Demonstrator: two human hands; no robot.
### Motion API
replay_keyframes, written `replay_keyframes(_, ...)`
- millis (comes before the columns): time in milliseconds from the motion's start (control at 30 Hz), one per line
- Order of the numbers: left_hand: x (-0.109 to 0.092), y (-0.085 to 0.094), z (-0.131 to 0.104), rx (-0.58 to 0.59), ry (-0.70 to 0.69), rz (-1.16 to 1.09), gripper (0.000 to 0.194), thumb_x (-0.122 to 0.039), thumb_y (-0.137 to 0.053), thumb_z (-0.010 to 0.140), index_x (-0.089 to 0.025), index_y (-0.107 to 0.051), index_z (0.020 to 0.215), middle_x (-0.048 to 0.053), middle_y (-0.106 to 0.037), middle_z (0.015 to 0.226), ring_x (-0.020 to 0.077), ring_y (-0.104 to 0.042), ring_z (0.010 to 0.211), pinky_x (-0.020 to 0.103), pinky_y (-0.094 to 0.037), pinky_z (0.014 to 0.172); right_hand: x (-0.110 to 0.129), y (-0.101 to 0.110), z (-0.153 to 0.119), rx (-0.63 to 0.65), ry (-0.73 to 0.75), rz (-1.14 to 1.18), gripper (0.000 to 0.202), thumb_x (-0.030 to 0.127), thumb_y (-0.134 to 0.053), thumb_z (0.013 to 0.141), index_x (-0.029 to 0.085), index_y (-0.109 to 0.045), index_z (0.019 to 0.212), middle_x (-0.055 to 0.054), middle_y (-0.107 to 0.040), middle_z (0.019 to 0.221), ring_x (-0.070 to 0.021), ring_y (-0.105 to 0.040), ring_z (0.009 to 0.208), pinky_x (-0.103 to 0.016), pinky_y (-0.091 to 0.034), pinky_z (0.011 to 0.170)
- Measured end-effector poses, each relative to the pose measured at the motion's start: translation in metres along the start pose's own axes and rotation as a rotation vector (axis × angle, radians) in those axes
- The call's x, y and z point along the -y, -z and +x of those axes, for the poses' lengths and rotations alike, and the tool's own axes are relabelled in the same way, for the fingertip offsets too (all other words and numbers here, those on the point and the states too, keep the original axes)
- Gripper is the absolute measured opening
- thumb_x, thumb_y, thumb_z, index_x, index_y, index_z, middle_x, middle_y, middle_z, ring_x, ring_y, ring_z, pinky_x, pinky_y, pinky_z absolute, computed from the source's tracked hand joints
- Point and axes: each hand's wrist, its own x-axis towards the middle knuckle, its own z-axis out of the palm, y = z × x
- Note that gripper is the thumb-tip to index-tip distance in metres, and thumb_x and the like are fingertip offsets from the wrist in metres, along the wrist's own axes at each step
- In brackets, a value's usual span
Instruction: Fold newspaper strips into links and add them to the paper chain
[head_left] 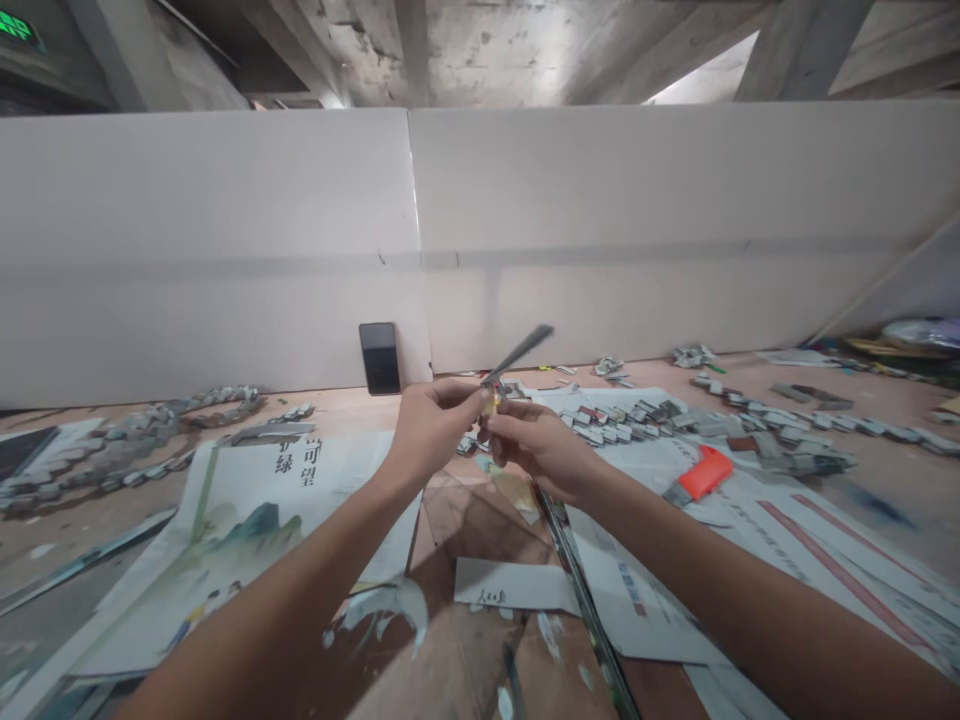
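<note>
My left hand [439, 420] and my right hand [536, 440] meet in the middle, above the table. Both are closed, with thumbs and fingertips pinched on a narrow grey folded paper strip [521, 353]. One end of the strip sticks up and to the right, slightly blurred. A small yellowish bit shows between the fingertips, and the rest of the held part is hidden by the fingers. Behind my right hand lies a zigzag chain of folded paper pieces [630, 418]. Just below the hands is a loose white paper strip [517, 585] on the table.
A phone [380, 358] leans against the white partition [225, 250]. An orange cutter [701, 475] lies on newspaper [622, 560] at right. More folded-paper chains [150, 445] lie at left, beside a printed sheet [255, 540]. A long dark-edged strip [581, 590] crosses the paint-stained table [420, 690].
</note>
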Motion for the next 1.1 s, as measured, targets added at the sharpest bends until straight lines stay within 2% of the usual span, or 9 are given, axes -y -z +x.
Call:
replay_keyframes(200, -0.004, -0.002, -0.005, 0.021, -0.03, 0.101, 0.009, -0.022, -0.067, 0.07, -0.017, -0.073, 0.066, 0.004, -0.07, 0.066, 0.0151, -0.06, 0.061, 0.024, -0.046, 0.053, -0.002, -0.001, -0.003, 0.016, -0.275, 0.307, 0.012, 0.021, -0.072, 0.065, 0.015, -0.061, 0.065, 0.0, -0.053, 0.064, -0.0092, -0.046, 0.057, -0.024, -0.041, 0.055)
replay_keyframes(267, -0.004, -0.001, -0.004, 0.029, -0.047, 0.121, 0.01, -0.022, -0.066, 0.071, -0.017, -0.072, 0.065, 0.004, -0.07, 0.068, 0.0151, -0.06, 0.061, 0.024, -0.045, 0.051, -0.005, 0.0, -0.002, 0.019, -0.312, 0.331, 0.014, 0.022, -0.073, 0.063, 0.016, -0.062, 0.067, 0.0, -0.053, 0.064, -0.0095, -0.046, 0.057, -0.024, -0.041, 0.055)
replay_keyframes(400, -0.002, 0.0, -0.003, 0.027, -0.04, 0.126, 0.01, -0.022, -0.066, 0.071, -0.016, -0.073, 0.067, 0.003, -0.07, 0.068, 0.0141, -0.059, 0.059, 0.023, -0.044, 0.051, -0.01, 0.001, 0.0, 0.046, -0.159, 0.192, 0.022, 0.031, -0.075, 0.066, 0.016, -0.058, 0.066, 0.002, -0.049, 0.061, -0.0095, -0.042, 0.055, -0.025, -0.037, 0.054)
replay_keyframes(500, 0.0, -0.001, -0.002, 0.017, -0.012, 0.097, 0.01, -0.023, -0.067, 0.071, -0.015, -0.073, 0.068, 0.003, -0.068, 0.066, 0.0135, -0.058, 0.06, 0.023, -0.044, 0.054, -0.011, 0.0, 0.0, 0.005, 0.038, -0.116, 0.028, 0.038, -0.068, 0.074, 0.016, -0.054, 0.063, 0.002, -0.048, 0.059, -0.0101, -0.043, 0.056, -0.025, -0.035, 0.056)
replay_keyframes(600, 0.005, 0.0, 0.0, 0.022, 0.007, 0.007, 0.011, -0.023, -0.067, 0.071, -0.014, -0.073, 0.071, 0.002, -0.065, 0.064, 0.012, -0.056, 0.06, 0.023, -0.045, 0.056, -0.009, -0.002, -0.001, -0.08, 0.188, -0.405, 0.029, 0.038, -0.06, 0.081, 0.018, -0.05, 0.063, 0.003, -0.047, 0.058, -0.0109, -0.043, 0.056, -0.026, -0.034, 0.057)
replay_keyframes(733, 0.014, 0.001, 0.004, 0.081, 0.022, -0.163, 0.014, -0.025, -0.067, 0.074, -0.013, -0.069, 0.068, 0.001, -0.059, 0.059, 0.0108, -0.052, 0.056, 0.024, -0.045, 0.056, -0.005, -0.002, -0.002, -0.076, 0.228, -0.527, 0.027, 0.036, -0.052, 0.085, 0.018, -0.053, 0.065, 0.001, -0.053, 0.062, -0.0121, -0.049, 0.061, -0.025, -0.036, 0.059)
replay_keyframes(833, 0.02, 0.001, 0.006, 0.141, 0.054, -0.248, 0.017, -0.028, -0.067, 0.075, -0.012, -0.067, 0.069, 0.001, -0.056, 0.06, 0.0112, -0.052, 0.056, 0.025, -0.045, 0.055, -0.006, -0.001, -0.003, -0.093, 0.254, -0.598, 0.031, 0.034, -0.051, 0.085, 0.018, -0.052, 0.059, 0.002, -0.052, 0.059, -0.0116, -0.047, 0.059, -0.025, -0.035, 0.058)
replay_keyframes(967, 0.028, -0.004, 0.005, 0.177, 0.101, -0.255, 0.018, -0.031, -0.067, 0.076, -0.013, -0.068, 0.078, 0.003, -0.059, 0.07, 0.0117, -0.053, 0.06, 0.024, -0.044, 0.052, -0.016, -0.001, -0.001, -0.183, 0.262, -0.575, 0.033, 0.034, -0.056, 0.081, 0.019, -0.045, 0.053, 0.004, -0.045, 0.052, -0.0105, -0.042, 0.054, -0.025, -0.032, 0.054)
replay_keyframes(1100, 0.035, -0.006, 0.005, 0.207, 0.104, -0.193, 0.022, -0.035, -0.064, 0.078, -0.014, -0.065, 0.073, 0.0, -0.053, 0.062, 0.0107, -0.05, 0.055, 0.024, -0.042, 0.051, -0.024, 0.004, 0.004, -0.162, 0.211, -0.528, 0.033, 0.038, -0.056, 0.081, 0.018, -0.051, 0.056, 0.003, -0.048, 0.052, -0.011, -0.045, 0.054, -0.025, -0.035, 0.054)
